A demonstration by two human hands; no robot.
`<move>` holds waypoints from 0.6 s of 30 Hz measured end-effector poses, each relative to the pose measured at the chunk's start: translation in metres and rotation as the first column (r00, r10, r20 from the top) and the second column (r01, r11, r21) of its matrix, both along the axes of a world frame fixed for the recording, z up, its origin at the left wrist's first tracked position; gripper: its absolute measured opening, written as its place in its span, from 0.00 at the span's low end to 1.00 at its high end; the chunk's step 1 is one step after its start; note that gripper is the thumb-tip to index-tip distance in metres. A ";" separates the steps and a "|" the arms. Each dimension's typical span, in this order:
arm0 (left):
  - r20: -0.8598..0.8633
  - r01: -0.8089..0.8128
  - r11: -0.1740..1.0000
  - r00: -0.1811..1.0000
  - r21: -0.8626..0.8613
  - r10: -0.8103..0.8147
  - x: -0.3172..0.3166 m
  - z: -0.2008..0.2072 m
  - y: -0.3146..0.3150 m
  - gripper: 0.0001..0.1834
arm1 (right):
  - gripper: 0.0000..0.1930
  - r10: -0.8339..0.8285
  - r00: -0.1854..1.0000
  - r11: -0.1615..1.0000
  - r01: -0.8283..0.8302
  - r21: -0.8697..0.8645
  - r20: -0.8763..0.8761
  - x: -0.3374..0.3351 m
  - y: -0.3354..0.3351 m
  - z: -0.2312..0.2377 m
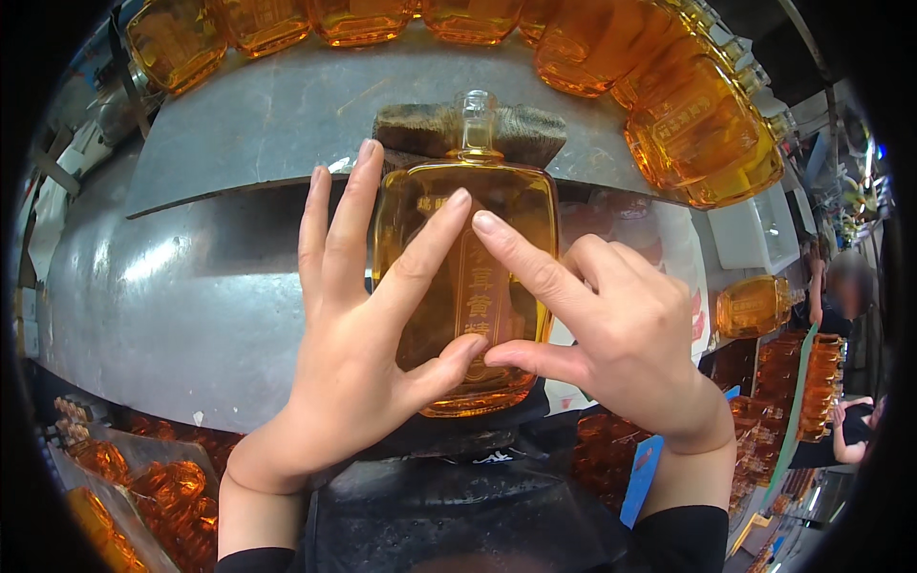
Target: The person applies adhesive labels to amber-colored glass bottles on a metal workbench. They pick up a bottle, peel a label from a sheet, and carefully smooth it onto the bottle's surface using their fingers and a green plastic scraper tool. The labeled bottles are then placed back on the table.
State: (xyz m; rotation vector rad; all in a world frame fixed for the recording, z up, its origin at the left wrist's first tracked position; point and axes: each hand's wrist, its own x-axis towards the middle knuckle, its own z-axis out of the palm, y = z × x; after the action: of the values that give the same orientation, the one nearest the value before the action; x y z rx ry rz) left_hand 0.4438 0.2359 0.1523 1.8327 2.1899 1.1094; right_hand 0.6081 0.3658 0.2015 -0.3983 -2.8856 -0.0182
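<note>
A flat, square-shouldered glass bottle (523,205) of amber liquid lies face up in front of me. Its clear neck points away and rests at a dark wooden block (415,124). A see-through label with gold lettering and a gold border (478,277) runs down the bottle's front. My left hand (358,315) is spread, its index fingertip and thumb tip over the label. From the other side, my right hand (621,320) has its index finger and thumb stretched out over the same face, its other fingers curled. The fingertips of both hands nearly meet. Neither hand grips the bottle.
A grey metal plate (277,134) lies beyond, its raised edge crossing the worktop (172,296). Amber bottles (702,124) line the far and right sides. More bottles (158,487) fill a crate at lower left. A white bin (755,234) and other people (850,430) are at right.
</note>
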 end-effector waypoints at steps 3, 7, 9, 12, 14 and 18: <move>-0.034 -0.007 1.000 0.999 -0.005 0.007 0.000 -0.001 0.005 0.42 | 0.40 -0.057 0.997 0.997 0.059 -0.039 0.046 0.000 0.003 -0.002; -0.061 -0.006 1.000 0.998 -0.024 0.005 -0.005 -0.003 0.009 0.43 | 0.40 -0.078 0.997 0.994 0.080 -0.074 0.030 0.001 0.006 -0.005; 0.102 0.050 0.998 0.993 0.049 -0.055 -0.005 -0.010 0.007 0.45 | 0.40 -0.074 0.997 0.991 0.075 -0.112 0.013 0.004 0.006 -0.005; 0.148 0.075 0.993 0.985 0.087 -0.087 -0.004 -0.019 0.007 0.47 | 0.40 -0.074 0.996 0.991 0.080 -0.109 0.053 0.004 0.004 -0.009; 0.144 0.068 0.994 0.986 0.085 -0.080 -0.002 -0.019 0.007 0.48 | 0.40 -0.070 0.996 0.989 0.076 -0.130 0.052 0.005 0.005 -0.009; 0.144 0.066 0.994 0.986 0.086 -0.078 0.000 -0.018 0.008 0.48 | 0.41 -0.065 0.996 0.985 0.073 -0.157 0.057 0.005 0.008 -0.008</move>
State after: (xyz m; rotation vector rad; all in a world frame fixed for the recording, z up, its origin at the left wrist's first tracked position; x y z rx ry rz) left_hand 0.4440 0.2438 0.1345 1.7825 2.0093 1.2918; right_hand 0.6132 0.3735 0.1934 -0.5345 -2.9326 0.1936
